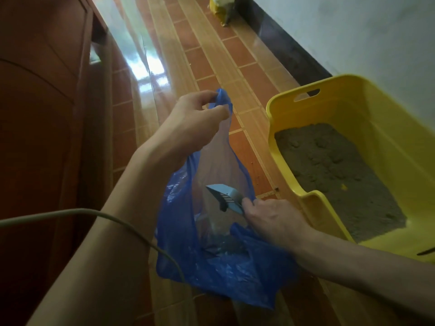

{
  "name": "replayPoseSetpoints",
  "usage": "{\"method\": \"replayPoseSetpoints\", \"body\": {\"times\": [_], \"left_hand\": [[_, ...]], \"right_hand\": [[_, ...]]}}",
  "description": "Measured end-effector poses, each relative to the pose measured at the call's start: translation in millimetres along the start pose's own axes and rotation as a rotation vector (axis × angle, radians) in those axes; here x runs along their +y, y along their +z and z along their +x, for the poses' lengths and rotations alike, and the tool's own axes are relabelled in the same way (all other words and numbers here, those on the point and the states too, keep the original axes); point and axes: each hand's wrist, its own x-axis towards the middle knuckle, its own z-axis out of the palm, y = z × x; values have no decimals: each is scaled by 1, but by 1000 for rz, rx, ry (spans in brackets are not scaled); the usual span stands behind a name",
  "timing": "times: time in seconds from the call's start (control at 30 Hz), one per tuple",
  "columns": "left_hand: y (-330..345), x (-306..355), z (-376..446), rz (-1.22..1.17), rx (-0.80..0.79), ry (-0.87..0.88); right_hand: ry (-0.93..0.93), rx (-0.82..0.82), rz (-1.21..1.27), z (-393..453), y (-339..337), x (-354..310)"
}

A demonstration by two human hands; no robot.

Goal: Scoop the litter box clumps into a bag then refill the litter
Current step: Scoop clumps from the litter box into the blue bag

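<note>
My left hand (200, 118) grips the top handle of a blue plastic bag (223, 267) and holds it up and open above the tiled floor. My right hand (273, 220) holds a light blue slotted litter scoop (226, 196), tipped into the bag's mouth. Dark litter clumps lie at the bottom of the bag. To the right stands a yellow litter box (367, 109) with grey-brown litter (341, 175) inside, its surface lumpy.
A yellow and white litter sack (222, 8) stands by the wall at the far end of the floor. A dark wooden cabinet (42, 114) runs along the left. A grey cable (106, 215) crosses my left forearm. White wall with dark skirting on the right.
</note>
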Motion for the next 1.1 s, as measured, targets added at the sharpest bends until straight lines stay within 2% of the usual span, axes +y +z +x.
{"method": "replayPoseSetpoints", "body": {"times": [0.2, 0.33, 0.47, 0.6, 0.77, 0.83, 0.97, 1.1], "left_hand": [[10, -8, 9, 11, 105, -6], [16, -10, 12, 37, 111, -16], [17, -16, 18, 118, 143, -32], [19, -16, 19, 144, 118, -28], [27, -16, 20, 107, 62, 13], [29, -19, 21, 85, 62, 36], [35, -21, 25, 86, 81, 79], [42, -18, 27, 96, 99, 99]], "right_hand": [[-54, 99, -89, -9, -14, 12], [-16, 130, 94, -9, -20, 18], [-10, 18, 268, -22, -34, 26], [47, -122, 307, -40, -36, 39], [155, -176, 379, -53, -49, 59], [197, -112, 475, -55, -58, 70], [282, 133, 573, -60, -76, 104], [505, 341, 708, -55, -70, 157]]}}
